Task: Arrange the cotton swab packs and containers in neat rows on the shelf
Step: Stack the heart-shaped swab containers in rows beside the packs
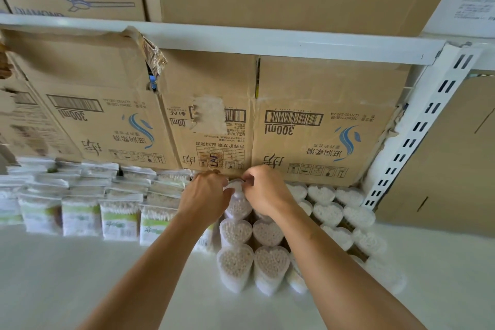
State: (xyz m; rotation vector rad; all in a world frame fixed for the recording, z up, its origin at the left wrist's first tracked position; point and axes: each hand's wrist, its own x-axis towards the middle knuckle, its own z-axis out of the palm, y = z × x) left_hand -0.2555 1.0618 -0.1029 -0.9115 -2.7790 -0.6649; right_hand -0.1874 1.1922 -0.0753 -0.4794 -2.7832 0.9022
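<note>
Packs (80,211) left of containers (270,262)

A: Packs?
B: Bagged packs (80,215) upright, rows on shelf (80,276), left side.
A: Containers?
B: Clear heart-shaped containers (235,233) upright, touching rows, right side. One rear container (237,206) gripped by left hand (205,195) and right hand (266,190).

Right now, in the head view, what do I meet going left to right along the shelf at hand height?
Bagged swab packs → left hand → the beige-tipped heart-shaped container both hands hold → right hand → white-tipped heart-shaped containers → slotted white shelf upright.
</note>
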